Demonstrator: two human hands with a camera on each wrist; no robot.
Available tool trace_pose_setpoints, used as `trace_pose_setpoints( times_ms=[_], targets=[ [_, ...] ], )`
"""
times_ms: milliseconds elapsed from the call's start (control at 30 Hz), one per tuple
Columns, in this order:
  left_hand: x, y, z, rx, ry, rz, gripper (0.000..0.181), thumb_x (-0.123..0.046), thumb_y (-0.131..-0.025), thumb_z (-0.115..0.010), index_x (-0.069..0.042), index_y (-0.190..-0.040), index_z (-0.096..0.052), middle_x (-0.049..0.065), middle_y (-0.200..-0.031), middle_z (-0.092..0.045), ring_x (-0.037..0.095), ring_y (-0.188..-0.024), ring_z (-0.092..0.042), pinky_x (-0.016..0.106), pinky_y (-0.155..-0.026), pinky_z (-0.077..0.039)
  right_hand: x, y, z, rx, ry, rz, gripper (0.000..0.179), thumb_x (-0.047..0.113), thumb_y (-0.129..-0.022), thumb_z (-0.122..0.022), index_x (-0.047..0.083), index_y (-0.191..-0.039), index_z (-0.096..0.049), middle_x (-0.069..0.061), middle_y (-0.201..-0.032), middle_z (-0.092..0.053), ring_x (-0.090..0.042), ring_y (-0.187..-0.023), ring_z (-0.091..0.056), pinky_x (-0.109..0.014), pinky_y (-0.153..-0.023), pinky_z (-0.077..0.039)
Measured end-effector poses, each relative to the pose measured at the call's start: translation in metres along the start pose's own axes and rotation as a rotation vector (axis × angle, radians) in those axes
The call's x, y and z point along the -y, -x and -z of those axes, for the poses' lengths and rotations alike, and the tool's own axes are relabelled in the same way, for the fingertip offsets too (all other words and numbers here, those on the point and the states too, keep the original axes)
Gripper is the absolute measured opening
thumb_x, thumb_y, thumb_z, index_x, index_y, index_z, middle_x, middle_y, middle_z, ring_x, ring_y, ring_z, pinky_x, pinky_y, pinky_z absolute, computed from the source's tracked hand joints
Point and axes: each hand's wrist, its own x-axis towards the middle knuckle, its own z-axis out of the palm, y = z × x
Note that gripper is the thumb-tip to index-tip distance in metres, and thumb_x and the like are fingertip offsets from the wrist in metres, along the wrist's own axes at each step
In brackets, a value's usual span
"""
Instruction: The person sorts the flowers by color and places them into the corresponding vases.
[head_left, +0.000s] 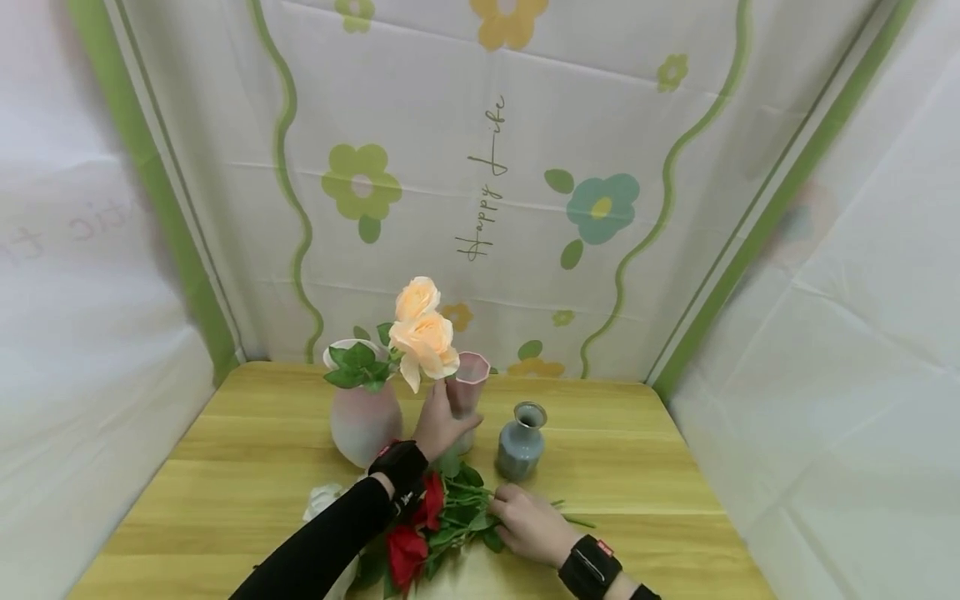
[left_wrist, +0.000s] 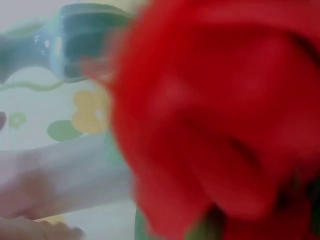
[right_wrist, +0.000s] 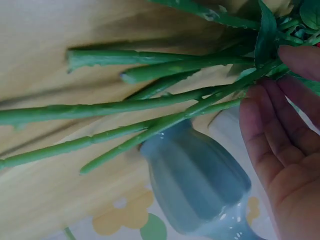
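My left hand [head_left: 438, 427] reaches past the red roses and holds the pink faceted vase [head_left: 467, 385], its thumb across the front. The left wrist view shows this vase [left_wrist: 75, 175] pale, with fingers [left_wrist: 40, 229] along one side; a blurred red rose [left_wrist: 215, 110] hides much of that view. On the right, my other hand [head_left: 534, 525] pinches a green rose stem [right_wrist: 200, 107] among several cut stems lying over the table. Red roses [head_left: 407, 550] with green leaves lie between the arms.
A rounded pink-and-white vase [head_left: 366, 425] at back left holds peach roses [head_left: 425, 337]. A small blue-grey vase [head_left: 520, 446] stands upright just beyond the right hand. White flowers [head_left: 324, 500] lie beside the left sleeve. Printed curtains [head_left: 480, 100] enclose the wooden table [head_left: 645, 467].
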Motion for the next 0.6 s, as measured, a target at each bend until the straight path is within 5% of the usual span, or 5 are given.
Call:
trace_pose_setpoints(
  times_ms=[167,600],
  targets=[
    [-0.002,-0.006,-0.002,-0.037,0.054,-0.048,0.085,-0.003,-0.082,-0.08,0.002,-0.15,-0.028,0.026,-0.135,-0.048,0.039,-0.121,-0.05,0.051,-0.1,-0.041,-0.001,-0.006,-0.002,-0.01,0.107,0.017,0.013,0.007,-0.079,-0.075,0.016,-0.08,-0.066,0.007,-0.079,-0.054,-0.005,-0.071,-0.053,-0.017,-0.053,-0.044],
    [0.001,-0.02,-0.007,-0.069,0.063,0.009,0.081,-0.018,-0.082,-0.083,-0.002,-0.147,-0.037,0.018,-0.132,-0.052,0.033,-0.12,-0.052,0.044,-0.1,-0.044,-0.008,-0.01,-0.007,0.021,0.201,-0.068,0.014,0.012,-0.074,-0.079,0.017,-0.072,-0.066,0.006,-0.068,-0.052,-0.007,-0.057,-0.05,-0.022,-0.044,-0.041]
  ],
)
